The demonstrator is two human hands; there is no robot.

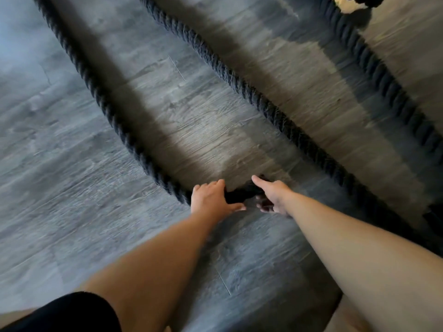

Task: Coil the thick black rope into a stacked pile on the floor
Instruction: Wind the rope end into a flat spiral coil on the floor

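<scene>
Early step: the pile isn't started in view. The rope [105, 109] lies in long runs across the floor [60, 212], with a tight bend nearest the person. Both grips are on that bend. The left grip [211, 200] has fingers curled over it, thumb on the near side. The right grip [273, 197] is wrapped round it just beside; blurry. Next, probably: lift the bend, pull in slack and lay the first loop flat.

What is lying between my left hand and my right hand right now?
In the head view, a short bent stretch of the thick black rope fills the gap between the left hand and the right hand. Both hands grip it.
</scene>
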